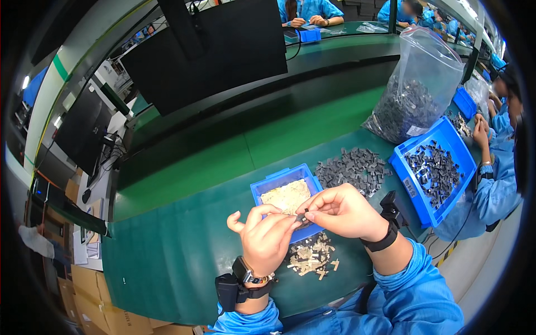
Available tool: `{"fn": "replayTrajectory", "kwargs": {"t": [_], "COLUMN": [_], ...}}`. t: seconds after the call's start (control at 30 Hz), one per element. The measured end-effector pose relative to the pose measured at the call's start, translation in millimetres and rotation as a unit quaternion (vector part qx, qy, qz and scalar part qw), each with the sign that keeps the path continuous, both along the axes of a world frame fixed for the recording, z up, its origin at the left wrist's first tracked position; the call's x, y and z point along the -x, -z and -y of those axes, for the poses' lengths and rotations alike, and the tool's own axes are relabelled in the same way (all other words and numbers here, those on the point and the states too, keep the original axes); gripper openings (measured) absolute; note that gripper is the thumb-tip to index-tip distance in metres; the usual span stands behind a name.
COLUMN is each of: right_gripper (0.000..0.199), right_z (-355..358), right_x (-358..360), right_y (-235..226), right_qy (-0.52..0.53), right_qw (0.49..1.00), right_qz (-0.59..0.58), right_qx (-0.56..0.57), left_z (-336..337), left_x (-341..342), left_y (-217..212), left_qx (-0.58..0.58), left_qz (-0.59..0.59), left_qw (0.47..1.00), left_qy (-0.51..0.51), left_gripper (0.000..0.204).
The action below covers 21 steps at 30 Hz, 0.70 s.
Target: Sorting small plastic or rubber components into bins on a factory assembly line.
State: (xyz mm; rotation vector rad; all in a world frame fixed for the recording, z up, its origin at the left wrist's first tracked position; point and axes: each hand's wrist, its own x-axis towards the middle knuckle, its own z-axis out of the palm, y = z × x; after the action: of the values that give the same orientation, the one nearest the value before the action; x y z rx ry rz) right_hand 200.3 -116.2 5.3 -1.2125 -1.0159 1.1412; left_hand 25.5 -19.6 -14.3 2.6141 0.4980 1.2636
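My left hand (264,241) and my right hand (349,215) meet over the front of a small blue bin (281,177). Between their fingertips is a small black plastic piece (300,218), pinched from both sides; its finer shape is partly hidden by the fingers. Inside the bin lies a cream-coloured mass (286,195) whose kind I cannot tell. Just below my hands, a loose pile of small cream and black strips (314,258) spreads on the green tabletop (184,257).
Behind my right hand is a heap of small black pieces (353,170). A larger blue tray (410,181) of black parts stands right, before a clear plastic bag (410,106) of similar pieces. A co-worker (497,173) sits far right. A black monitor (206,61) hangs ahead.
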Motion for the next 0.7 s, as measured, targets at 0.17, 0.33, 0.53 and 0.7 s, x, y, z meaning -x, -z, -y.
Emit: {"fn": "replayTrajectory", "kwargs": {"t": [0.17,0.33,0.53,0.7], "right_gripper": [0.006,0.010,0.010,0.011], "right_z": [-0.6,-0.9,-0.3,-0.8], "right_x": [1.9,3.7,2.8,2.6], "right_y": [6.5,10.8,5.8,5.2], "right_qy": [0.020,0.042,0.038,0.035], "right_qw": [0.999,0.998,0.996,0.996], "right_qz": [0.021,0.034,0.067,0.073], "right_qx": [-0.020,-0.041,-0.045,-0.044], "left_z": [3.9,4.2,3.8,3.0], "left_x": [-0.7,-1.6,-1.1,-1.5], "left_y": [-4.7,-4.1,-3.0,-2.7], "left_qx": [-0.011,-0.014,-0.007,-0.010], "left_qz": [-0.007,-0.008,-0.016,-0.021], "left_qw": [1.000,1.000,1.000,1.000], "left_qy": [-0.008,-0.008,-0.007,-0.011], "left_gripper": [0.010,0.009,0.010,0.008]}}
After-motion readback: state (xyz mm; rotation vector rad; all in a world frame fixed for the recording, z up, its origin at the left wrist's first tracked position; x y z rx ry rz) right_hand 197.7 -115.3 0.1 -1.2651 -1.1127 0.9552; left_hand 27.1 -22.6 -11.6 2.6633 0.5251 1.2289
